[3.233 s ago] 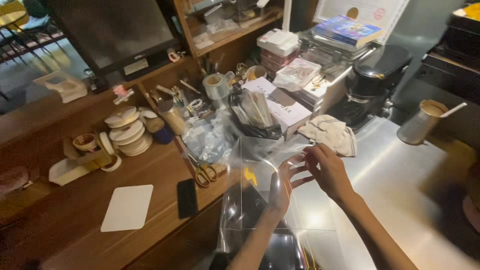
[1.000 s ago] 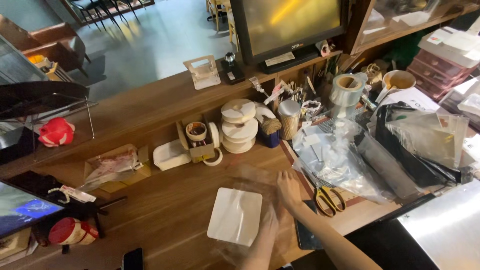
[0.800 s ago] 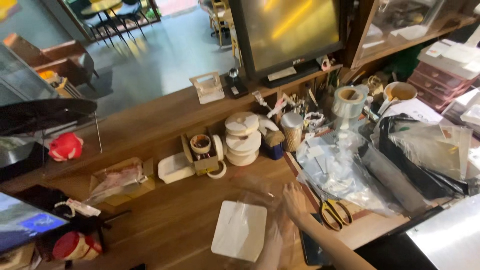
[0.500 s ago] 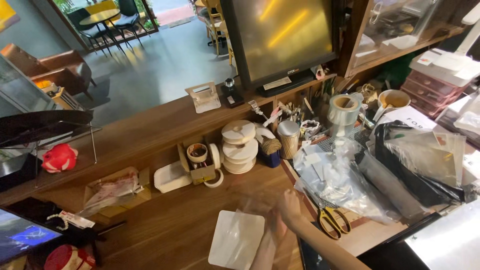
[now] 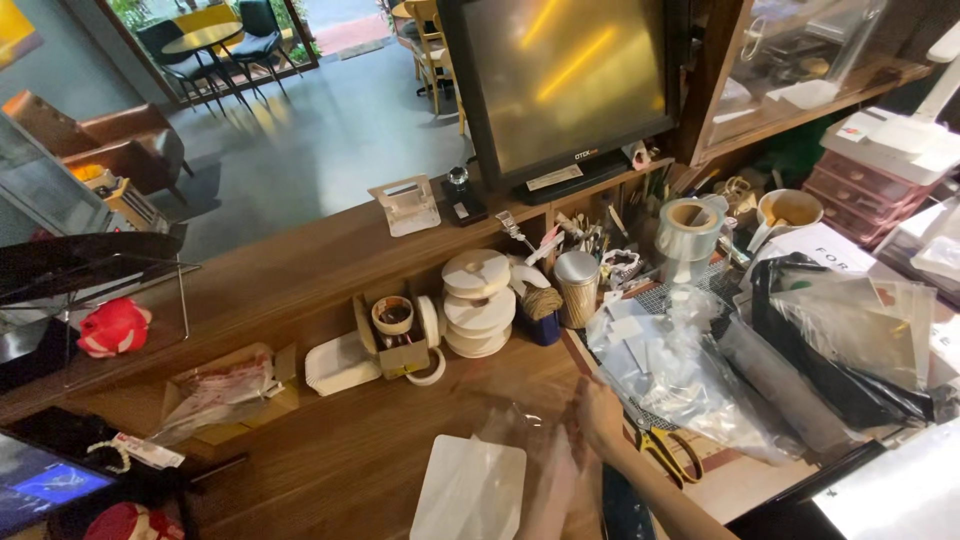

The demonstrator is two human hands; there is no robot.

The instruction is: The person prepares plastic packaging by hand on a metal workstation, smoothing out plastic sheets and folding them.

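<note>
Wooden table (image 5: pixel 330 460) runs across a shop counter, with a dark monitor (image 5: pixel 560 85) and a tiled floor with chairs beyond. Nearest, low in the frame, two hands meet over the wood: the right hand (image 5: pixel 600 415) shows clearly, forearm coming in from the lower right; the left hand (image 5: pixel 555 480) is blurred and partly hidden behind clear film. Between them hangs a clear plastic bag (image 5: pixel 525 440), thin, crinkled, hard to outline; its long axis looks roughly upright, tilted toward the person. Right grip: fingers curled narrow on the bag's upper edge. Left grip: seems to touch the bag lower down, but how far open I cannot tell. Just left of the bag and below it, a white rectangular tray (image 5: pixel 470 490) lies flat on the wood, nearer the left hand, its long axis pointing away from the person. Right of the right hand, yellow-handled scissors (image 5: pixel 665 450) rest by a heap of clear bags (image 5: pixel 690 375). Farther back: a stack of white tape rolls (image 5: pixel 478 315), a cardboard box with a tape roll (image 5: pixel 395 335), a large clear tape roll (image 5: pixel 688 232).
</note>
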